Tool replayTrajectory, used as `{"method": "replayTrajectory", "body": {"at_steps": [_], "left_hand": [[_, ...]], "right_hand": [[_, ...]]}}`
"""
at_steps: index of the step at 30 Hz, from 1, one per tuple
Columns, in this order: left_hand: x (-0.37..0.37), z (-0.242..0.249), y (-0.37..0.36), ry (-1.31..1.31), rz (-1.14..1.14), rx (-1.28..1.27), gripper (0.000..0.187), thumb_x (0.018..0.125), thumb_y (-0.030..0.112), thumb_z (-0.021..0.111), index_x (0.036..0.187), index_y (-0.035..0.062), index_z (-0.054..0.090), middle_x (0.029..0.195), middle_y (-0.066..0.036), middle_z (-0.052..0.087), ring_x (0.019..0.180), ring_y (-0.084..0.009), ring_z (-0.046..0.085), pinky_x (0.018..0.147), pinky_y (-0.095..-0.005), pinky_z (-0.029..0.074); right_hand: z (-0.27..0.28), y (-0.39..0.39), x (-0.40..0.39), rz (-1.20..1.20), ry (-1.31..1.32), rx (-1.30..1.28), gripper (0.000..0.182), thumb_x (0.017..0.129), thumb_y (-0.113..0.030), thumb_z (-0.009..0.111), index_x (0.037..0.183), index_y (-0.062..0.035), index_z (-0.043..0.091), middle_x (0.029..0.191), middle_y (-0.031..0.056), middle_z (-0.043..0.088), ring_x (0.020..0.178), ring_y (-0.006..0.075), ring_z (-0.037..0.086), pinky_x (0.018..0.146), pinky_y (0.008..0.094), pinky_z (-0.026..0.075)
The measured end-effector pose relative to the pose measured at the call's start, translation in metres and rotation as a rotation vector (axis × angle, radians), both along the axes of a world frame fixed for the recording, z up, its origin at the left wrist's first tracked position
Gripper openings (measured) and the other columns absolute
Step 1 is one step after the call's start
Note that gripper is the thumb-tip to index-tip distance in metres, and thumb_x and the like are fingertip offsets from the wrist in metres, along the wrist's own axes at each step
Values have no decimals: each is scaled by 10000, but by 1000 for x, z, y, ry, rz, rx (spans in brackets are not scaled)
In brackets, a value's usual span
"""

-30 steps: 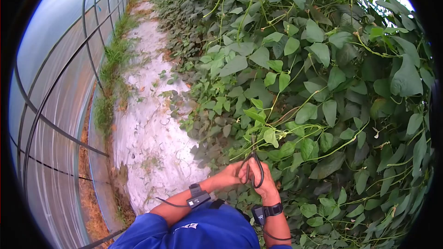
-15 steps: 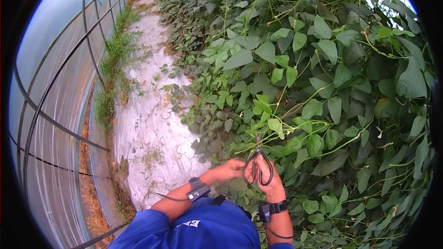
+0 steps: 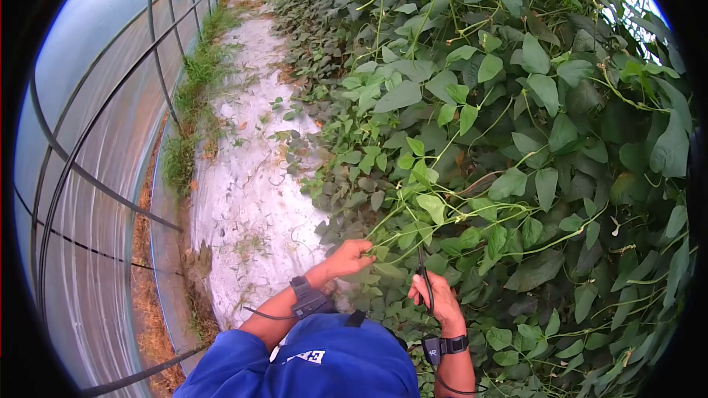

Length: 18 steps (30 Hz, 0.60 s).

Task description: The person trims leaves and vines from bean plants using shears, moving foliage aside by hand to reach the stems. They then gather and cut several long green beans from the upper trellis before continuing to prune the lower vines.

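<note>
My left hand (image 3: 349,259) is closed in a pinch at the end of a thin green vine stem (image 3: 389,222), left of the leafy mass. That stem runs up and right to pale young leaves (image 3: 431,208). In my right hand (image 3: 443,299) is a pair of scissors (image 3: 428,285) with black loop handles, turned edge-on to me. Their narrow blades point up among the stems just below the young leaves, and part of the handles is hidden by my fingers.
Dense climbing bean-like foliage (image 3: 546,177) fills the right side. Along the left runs a pale ground sheet (image 3: 251,147) strewn with dry bits, bordered by grass (image 3: 193,96). Beyond it stands a plastic tunnel wall (image 3: 96,199) with curved dark pipes (image 3: 110,195).
My left hand has moved left and up, away from the right hand, and now pinches a stem. The scissors have turned from face-on to edge-on, slightly lower and right.
</note>
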<state>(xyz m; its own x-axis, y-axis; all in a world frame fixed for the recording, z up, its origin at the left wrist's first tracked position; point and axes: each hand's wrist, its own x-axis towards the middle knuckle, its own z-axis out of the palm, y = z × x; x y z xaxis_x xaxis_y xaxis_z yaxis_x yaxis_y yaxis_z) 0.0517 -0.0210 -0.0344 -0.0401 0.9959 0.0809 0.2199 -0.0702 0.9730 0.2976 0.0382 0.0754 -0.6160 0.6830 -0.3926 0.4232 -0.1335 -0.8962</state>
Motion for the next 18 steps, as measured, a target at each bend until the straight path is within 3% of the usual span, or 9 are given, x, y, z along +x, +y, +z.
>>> {"method": "replayTrajectory", "body": {"at_steps": [1, 2, 4, 5, 6, 9, 11, 13, 18], "left_hand": [[-2, -4, 0, 248, 78, 181, 171, 832, 142, 623, 774, 2, 544, 666, -107, 535, 674, -257, 531, 607, -380, 417], [-3, -9, -1, 247, 82, 176, 171, 832, 142, 623, 774, 2, 544, 666, -107, 535, 674, -257, 531, 607, -380, 417], [-8, -11, -1, 401, 91, 157, 146, 757, 128, 605, 833, 7, 578, 776, -196, 558, 835, -387, 536, 711, -455, 450], [-10, -12, -2, 404, 93, 155, 146, 757, 128, 605, 833, 7, 578, 776, -196, 558, 835, -387, 536, 711, -455, 450], [-12, -12, -1, 448, 101, 144, 142, 748, 122, 593, 831, 9, 572, 778, -193, 566, 838, -384, 541, 722, -460, 454], [-17, -13, -1, 494, 135, 144, 139, 738, 120, 579, 823, 12, 561, 774, -189, 572, 840, -379, 547, 734, -465, 459], [-19, -11, -3, 493, 163, 151, 139, 735, 123, 577, 817, 13, 557, 769, -189, 570, 840, -377, 548, 736, -464, 460], [-21, -11, -4, 502, 173, 157, 143, 735, 126, 582, 818, 12, 554, 769, -190, 573, 842, -376, 549, 732, -465, 462], [-28, -12, -2, 529, 172, 122, 152, 727, 120, 588, 822, 7, 550, 776, -192, 579, 836, -378, 548, 726, -468, 465]], "right_hand": [[0, -2, -1, 85, -58, 77, 418, 926, -420, 565, 823, -15, 563, 690, 49, 606, 568, 112, 538, 520, 258, 426], [-5, -3, -2, 98, -103, 90, 438, 907, -429, 593, 797, -7, 549, 668, 66, 586, 582, 137, 542, 531, 296, 426], [-18, 2, -8, 162, -157, 179, 454, 895, -439, 602, 793, -1, 541, 656, 89, 570, 591, 182, 550, 548, 324, 428], [-23, 3, -12, 222, -210, 271, 472, 884, -450, 611, 788, 6, 534, 644, 112, 553, 601, 226, 558, 565, 353, 430], [-23, 5, -18, 277, -279, 331, 512, 862, -479, 620, 799, 19, 520, 654, 158, 537, 635, 324, 561, 605, 401, 428], [-21, 5, -35, 327, -355, 425, 533, 853, -499, 617, 816, 25, 526, 685, 180, 554, 671, 372, 558, 631, 424, 433], [-34, 9, -38, 320, -336, 411, 538, 846, -503, 623, 830, 28, 535, 712, 187, 574, 684, 369, 573, 643, 432, 438], [-39, 11, -45, 208, -292, 421, 521, 848, -484, 630, 812, 22, 508, 681, 163, 538, 633, 296, 512, 621, 404, 427], [-41, 17, -58, 171, -254, 427, 512, 844, -472, 634, 839, 25, 511, 708, 148, 551, 657, 267, 508, 640, 387, 436]]}}
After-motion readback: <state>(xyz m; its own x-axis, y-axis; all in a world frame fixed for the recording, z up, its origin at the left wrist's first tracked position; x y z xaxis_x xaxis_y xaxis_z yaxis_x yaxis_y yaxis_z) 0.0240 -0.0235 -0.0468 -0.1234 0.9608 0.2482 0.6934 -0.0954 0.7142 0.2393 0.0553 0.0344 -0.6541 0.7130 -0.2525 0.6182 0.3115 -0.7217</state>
